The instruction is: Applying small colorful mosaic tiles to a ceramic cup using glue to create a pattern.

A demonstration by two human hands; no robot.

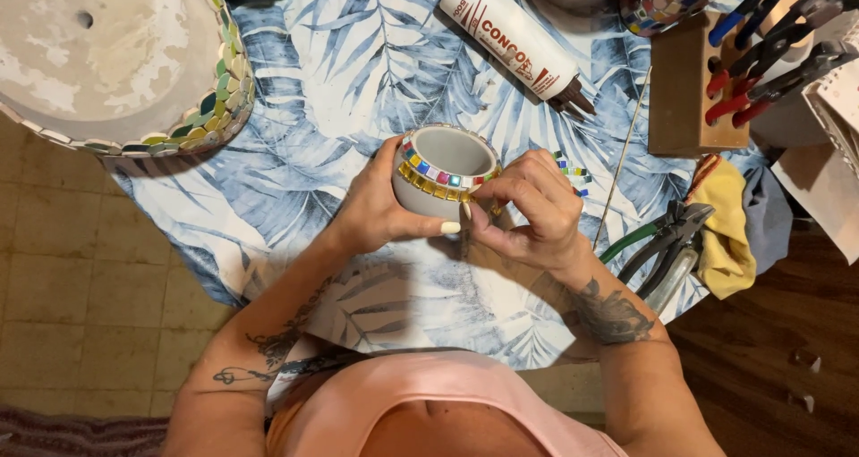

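A small grey round pot (445, 153) with rows of coloured and yellow mosaic tiles under its rim sits tilted above the table. My left hand (380, 208) grips its left side and base, thumb across the front. My right hand (528, 211) pinches at the pot's right edge, fingertips pressed on the yellow tile row. A few loose coloured tiles (573, 173) lie just right of my right hand.
A table with a blue leaf-print cloth (340, 81). Large mosaic-edged pot (116, 55) upside down at far left. White adhesive tube (514, 38) at the back. Wooden tool block with pliers (716, 81) at right, a yellow rag (725, 224), nippers (667, 242), a thin rod (622, 157).
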